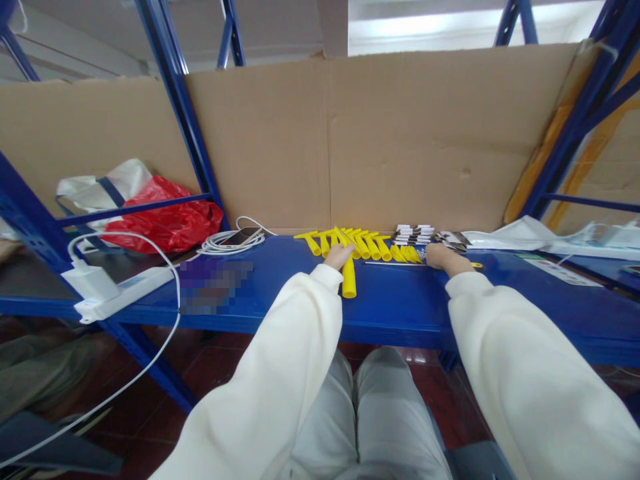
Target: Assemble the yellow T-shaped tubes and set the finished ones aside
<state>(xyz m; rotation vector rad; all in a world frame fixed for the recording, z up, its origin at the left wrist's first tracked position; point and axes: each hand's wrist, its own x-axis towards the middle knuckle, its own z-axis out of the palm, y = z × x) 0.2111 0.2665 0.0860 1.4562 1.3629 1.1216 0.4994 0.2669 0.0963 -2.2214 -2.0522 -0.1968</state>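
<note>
My left hand [339, 257] is closed around a yellow T-shaped plastic handle [349, 280], its thick round end tilted toward me. Behind it, several similar yellow T-shaped handles [374, 248] lie in a row along the cardboard. My right hand [437, 256] is lowered to the table with its fingers curled in; whatever they grip is hidden. Just left of it is a row of small flat yellow pieces [406, 254]. A thin metal rod [393, 264] lies in front of them, and a yellow end shows past my right wrist.
Stacked white-and-black pieces [414, 234] stand at the cardboard wall [400, 133]. On the blue table [295, 313], a coiled white cable [230, 243] and power strip [125, 293] lie left, near a red bag [163, 217]. White plastic wrap [515, 235] and a printed sheet [557, 269] lie right.
</note>
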